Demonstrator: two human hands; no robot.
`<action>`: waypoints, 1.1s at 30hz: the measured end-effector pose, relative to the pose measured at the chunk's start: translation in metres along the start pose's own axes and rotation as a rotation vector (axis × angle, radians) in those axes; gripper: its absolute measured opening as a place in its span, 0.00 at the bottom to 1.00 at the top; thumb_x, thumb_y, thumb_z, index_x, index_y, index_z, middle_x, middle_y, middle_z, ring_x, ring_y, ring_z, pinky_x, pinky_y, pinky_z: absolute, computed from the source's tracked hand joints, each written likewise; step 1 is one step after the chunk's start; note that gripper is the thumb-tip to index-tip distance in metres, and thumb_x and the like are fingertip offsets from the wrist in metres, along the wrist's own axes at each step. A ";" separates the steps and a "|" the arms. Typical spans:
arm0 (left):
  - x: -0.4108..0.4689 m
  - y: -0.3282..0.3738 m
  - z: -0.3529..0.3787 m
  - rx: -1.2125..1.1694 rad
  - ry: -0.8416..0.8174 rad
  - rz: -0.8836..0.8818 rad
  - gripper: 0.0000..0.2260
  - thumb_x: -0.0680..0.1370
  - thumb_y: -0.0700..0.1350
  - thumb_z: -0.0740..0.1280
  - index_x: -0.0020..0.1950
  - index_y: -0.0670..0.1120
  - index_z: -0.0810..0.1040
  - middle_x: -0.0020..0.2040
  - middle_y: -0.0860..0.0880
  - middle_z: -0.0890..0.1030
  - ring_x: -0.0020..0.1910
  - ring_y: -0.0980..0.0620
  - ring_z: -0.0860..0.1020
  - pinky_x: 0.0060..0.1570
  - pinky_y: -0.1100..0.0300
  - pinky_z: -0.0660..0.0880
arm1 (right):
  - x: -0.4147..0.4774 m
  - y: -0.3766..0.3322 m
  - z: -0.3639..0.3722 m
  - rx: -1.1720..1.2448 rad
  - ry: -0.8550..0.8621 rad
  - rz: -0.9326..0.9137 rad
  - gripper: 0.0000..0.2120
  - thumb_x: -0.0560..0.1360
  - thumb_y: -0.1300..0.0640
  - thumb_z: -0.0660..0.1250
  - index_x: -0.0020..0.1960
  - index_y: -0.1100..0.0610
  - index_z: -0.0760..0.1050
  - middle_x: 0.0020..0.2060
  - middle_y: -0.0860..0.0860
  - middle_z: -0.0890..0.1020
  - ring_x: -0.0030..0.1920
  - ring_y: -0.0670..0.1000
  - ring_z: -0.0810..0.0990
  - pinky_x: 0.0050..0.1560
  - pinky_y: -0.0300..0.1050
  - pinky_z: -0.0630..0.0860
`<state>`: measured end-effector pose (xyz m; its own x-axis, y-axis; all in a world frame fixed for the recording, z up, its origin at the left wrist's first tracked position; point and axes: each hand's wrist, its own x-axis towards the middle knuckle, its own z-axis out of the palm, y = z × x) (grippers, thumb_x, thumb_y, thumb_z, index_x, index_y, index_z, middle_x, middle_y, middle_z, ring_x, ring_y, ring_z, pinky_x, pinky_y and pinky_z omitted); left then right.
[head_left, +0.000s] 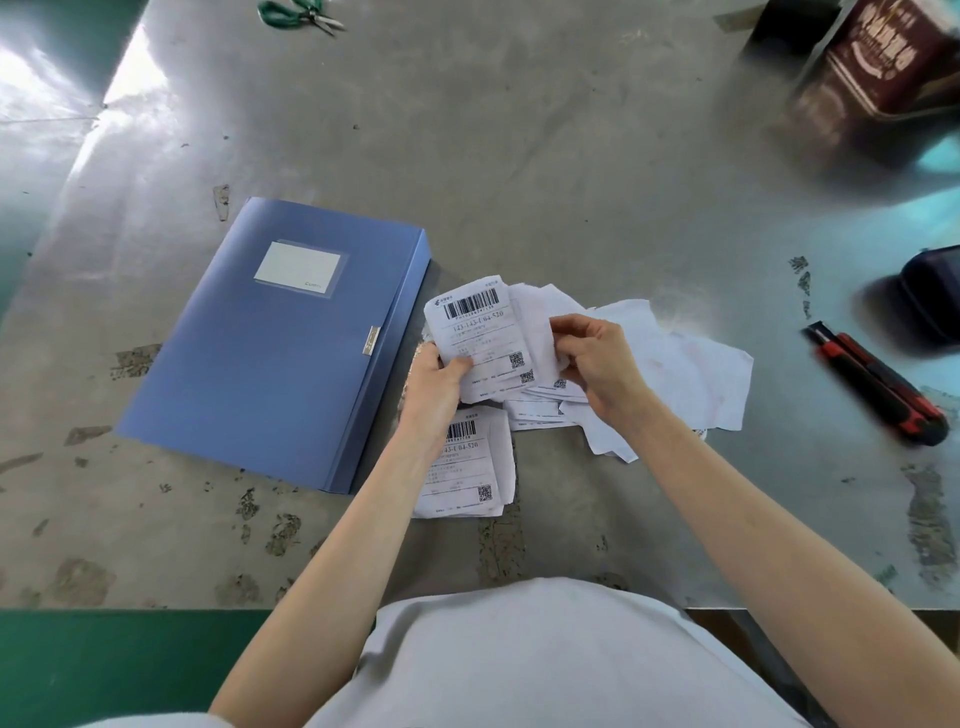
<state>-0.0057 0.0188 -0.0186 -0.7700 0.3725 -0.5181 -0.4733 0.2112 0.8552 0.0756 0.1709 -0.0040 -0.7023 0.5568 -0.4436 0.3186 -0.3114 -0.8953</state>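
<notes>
My left hand (435, 383) pinches the lower left corner of a white shipping label (480, 332) with a barcode and QR codes, held up over the table. At the label's right edge, my right hand (597, 358) grips it with curled fingers. Under and right of my hands lies a loose pile of white paper slips (680, 374). Another barcode label (467, 467) lies flat on the table below my left wrist. A closed blue file box (270, 364) with a blank label pocket lies to the left of the papers.
A red and black utility knife (878, 387) lies at the right. Beyond it sits a dark case (935, 291) at the right edge. Green-handled scissors (298, 13) lie at the far edge, and a dark red box (878, 67) stands at the far right. The grey metal table (519, 130) ends near my body.
</notes>
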 end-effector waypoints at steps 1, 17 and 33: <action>-0.001 0.000 0.000 -0.002 -0.010 0.001 0.12 0.79 0.36 0.61 0.60 0.44 0.75 0.58 0.48 0.81 0.58 0.48 0.79 0.59 0.44 0.76 | -0.002 -0.001 0.002 0.008 -0.042 0.002 0.18 0.71 0.75 0.56 0.40 0.57 0.80 0.31 0.53 0.78 0.29 0.48 0.71 0.34 0.41 0.72; -0.008 -0.011 -0.019 0.054 0.089 0.026 0.11 0.79 0.39 0.61 0.60 0.48 0.74 0.57 0.53 0.81 0.57 0.54 0.79 0.56 0.49 0.78 | 0.028 0.016 -0.027 -0.935 0.149 -0.116 0.28 0.69 0.58 0.71 0.67 0.57 0.67 0.65 0.53 0.71 0.67 0.57 0.64 0.64 0.52 0.62; -0.003 -0.015 -0.023 0.098 0.127 0.046 0.09 0.80 0.39 0.60 0.59 0.47 0.73 0.56 0.53 0.80 0.55 0.55 0.78 0.46 0.58 0.79 | 0.020 0.017 -0.030 -0.682 0.388 -0.291 0.21 0.67 0.73 0.62 0.59 0.63 0.71 0.47 0.56 0.75 0.47 0.53 0.72 0.44 0.34 0.65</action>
<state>-0.0057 -0.0063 -0.0302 -0.8409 0.2677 -0.4703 -0.3967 0.2863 0.8722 0.0863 0.2001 -0.0296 -0.5872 0.8070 -0.0618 0.5613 0.3510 -0.7495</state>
